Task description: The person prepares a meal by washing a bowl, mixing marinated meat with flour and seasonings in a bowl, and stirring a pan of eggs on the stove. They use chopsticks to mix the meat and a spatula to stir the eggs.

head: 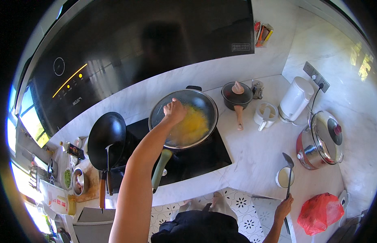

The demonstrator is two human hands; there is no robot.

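My left hand (175,111) is closed at the middle of a glass lid (156,112); its knob is hidden under the fingers. The lid covers a wide pan with a green handle (161,170), and yellow food shows blurred through the glass. The pan stands on a black cooktop (203,164). At the lower right, my right hand (284,208) grips the handle of a dark ladle or turner (288,160), its head raised beyond a white bowl (281,177) on the counter. To the pan's left stands a black wok (108,133) with a metal utensil (108,164) in it.
A range hood (121,39) overhangs the back. On the right are a lidded saucepan (232,101), a white jug (265,117), a white electric kettle (297,97), a large electric pot (308,150) and a red plastic bag (320,212). Left, a metal bowl (86,183) sits on a cutting board (92,179).
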